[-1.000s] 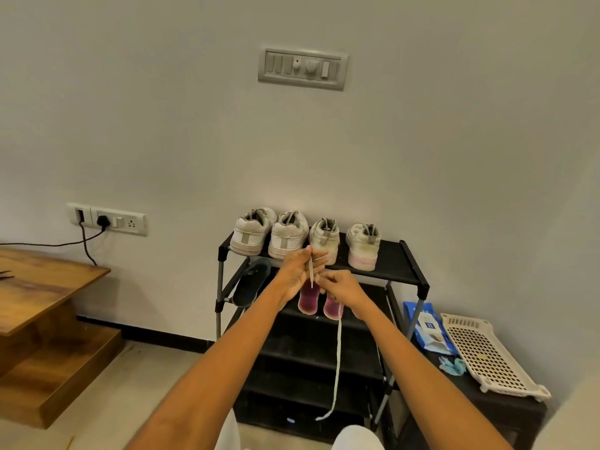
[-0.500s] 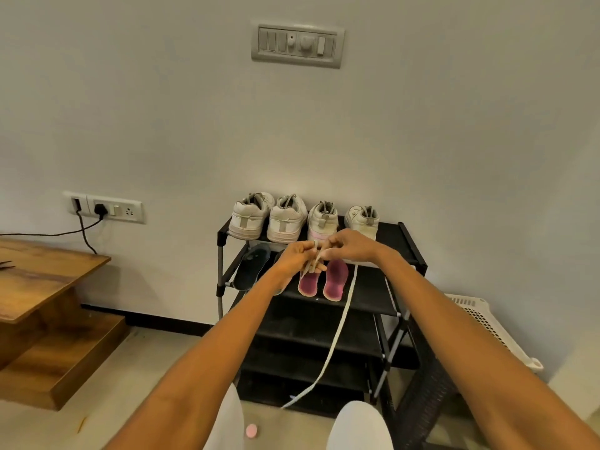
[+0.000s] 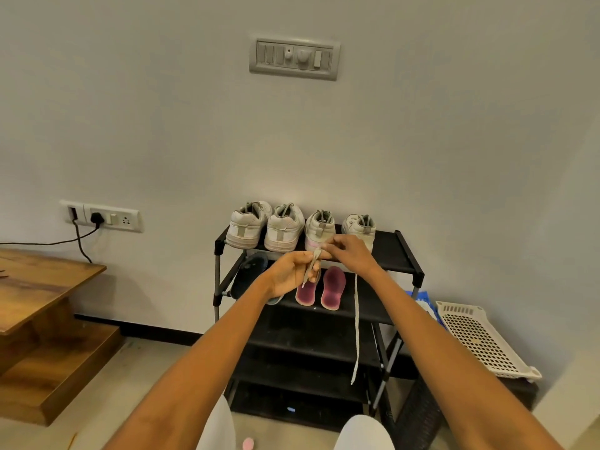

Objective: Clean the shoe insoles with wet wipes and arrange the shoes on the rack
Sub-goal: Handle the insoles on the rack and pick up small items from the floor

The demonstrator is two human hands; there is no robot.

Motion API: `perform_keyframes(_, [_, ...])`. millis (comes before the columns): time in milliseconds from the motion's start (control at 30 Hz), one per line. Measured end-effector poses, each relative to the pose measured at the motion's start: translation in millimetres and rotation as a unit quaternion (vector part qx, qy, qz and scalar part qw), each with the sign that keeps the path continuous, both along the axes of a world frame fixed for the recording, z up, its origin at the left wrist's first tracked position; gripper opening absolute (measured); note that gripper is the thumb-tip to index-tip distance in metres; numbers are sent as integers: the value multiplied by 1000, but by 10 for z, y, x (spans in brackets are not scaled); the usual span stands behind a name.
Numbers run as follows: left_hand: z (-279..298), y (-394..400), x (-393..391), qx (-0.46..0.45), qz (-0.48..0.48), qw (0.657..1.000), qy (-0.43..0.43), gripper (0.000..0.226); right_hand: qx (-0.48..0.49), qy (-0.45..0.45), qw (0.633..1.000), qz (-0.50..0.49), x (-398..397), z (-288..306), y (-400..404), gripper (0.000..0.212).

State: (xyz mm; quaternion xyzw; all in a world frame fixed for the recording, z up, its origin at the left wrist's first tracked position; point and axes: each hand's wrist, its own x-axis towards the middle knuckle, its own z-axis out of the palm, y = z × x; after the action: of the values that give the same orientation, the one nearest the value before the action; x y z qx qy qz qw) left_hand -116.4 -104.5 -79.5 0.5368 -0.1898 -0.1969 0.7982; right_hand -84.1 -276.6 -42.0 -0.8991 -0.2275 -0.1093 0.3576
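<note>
- The left hand (image 3: 292,274) and the right hand (image 3: 349,256) meet in front of the black shoe rack (image 3: 394,251), level with its top shelf.
- A pale shoelace (image 3: 357,323) runs between them: the left hand's curled fingers grip a short end that hangs down across the palm, and the right hand pinches the lace just beside them. From under the right wrist the long tail drops straight down past the lower shelves, hanging free.
- Four white sneakers (image 3: 282,227) stand in a row on the top shelf, heels toward the camera, close together.
- Two pink insoles (image 3: 332,289) lie side by side on the second shelf, just below the hands; their centres look darker than their edges.
- A dark sandal (image 3: 250,271) leans at the left of that shelf, partly behind the left hand.
- A blue wet wipes pack (image 3: 423,298) shows only as a sliver behind the right forearm, next to a white perforated tray (image 3: 480,339).
- The lace's exact path between the fingertips is too small to make out.
</note>
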Motion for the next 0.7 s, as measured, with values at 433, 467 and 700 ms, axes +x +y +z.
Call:
perform_keyframes(433, [-109,-70,158,68,184,980,-23,26,-197,103,968,112,-166,-72,103,27])
perform_keyframes(467, [-127,-75,149,103,157,981,-39,26,-205,98,967,113,-166,46,99,24])
perform_keyframes(700, [38,-63,42,8,24,1000,-2,35,-143,55,987,57,-103,597,74,30])
